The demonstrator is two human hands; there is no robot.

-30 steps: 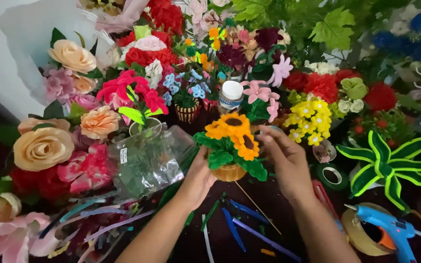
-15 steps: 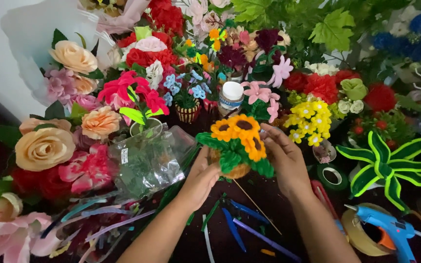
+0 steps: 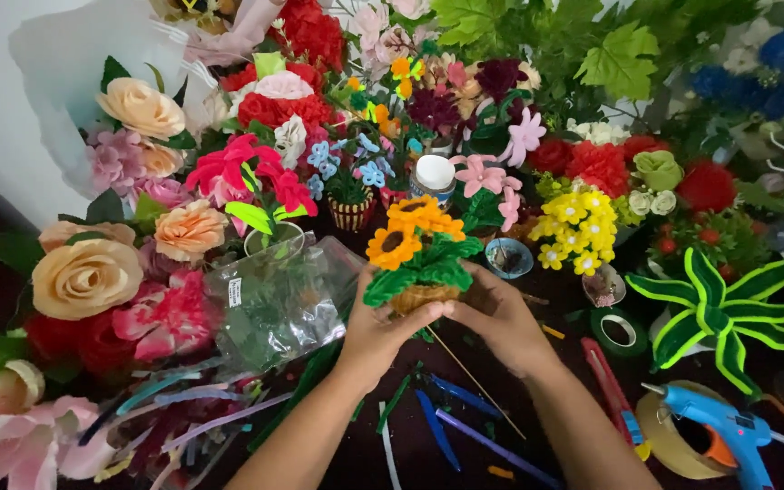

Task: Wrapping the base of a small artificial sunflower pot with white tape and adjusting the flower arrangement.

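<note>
My left hand (image 3: 376,328) and right hand (image 3: 499,318) cup a small woven basket of pipe-cleaner sunflowers (image 3: 417,254) at centre, fingers clamped round its base. I judge a steady, even grip keeps it upright. Blue glue gun (image 3: 728,431) lies at four o'clock.

Sunflower pot (image 3: 415,259) now tilted toward the left hand (image 3: 383,328), where a second ago it stood upright between both hands. The right hand (image 3: 498,319) has shifted lower, its fingertips meeting the left's under the basket base.
</note>
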